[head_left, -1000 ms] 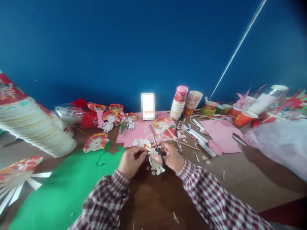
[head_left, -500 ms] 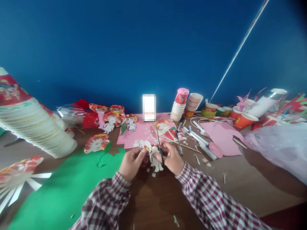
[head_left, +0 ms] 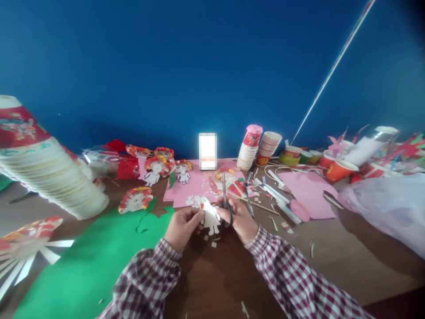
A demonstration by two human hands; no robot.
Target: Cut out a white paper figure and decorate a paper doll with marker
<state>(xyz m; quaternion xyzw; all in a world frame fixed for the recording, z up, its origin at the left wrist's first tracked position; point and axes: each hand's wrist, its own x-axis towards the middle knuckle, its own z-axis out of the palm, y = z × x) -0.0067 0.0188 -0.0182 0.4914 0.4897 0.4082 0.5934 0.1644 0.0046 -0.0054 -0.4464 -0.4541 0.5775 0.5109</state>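
Observation:
My left hand [head_left: 182, 226] pinches the edge of a small white paper figure [head_left: 210, 218] held just above the brown table [head_left: 215, 274]. My right hand [head_left: 239, 219] is closed round the handles of black scissors [head_left: 225, 195], whose blades point away from me, up over the pink sheet [head_left: 195, 186]. The figure sits between both hands, beside the scissor handles. Small white paper scraps [head_left: 212, 241] lie on the table just below it.
A green sheet [head_left: 83, 261] lies at the left front, with a leaning stack of paper cups [head_left: 49, 177] beyond. Finished paper dolls [head_left: 156, 166], cup stacks [head_left: 255, 146], markers [head_left: 275, 195], another pink sheet [head_left: 308, 188] and a plastic bag [head_left: 385, 204] crowd the back and right.
The scissors have swung from leaning left to pointing nearly straight away from me. The paper figure has been turned and lifted a little between my hands.

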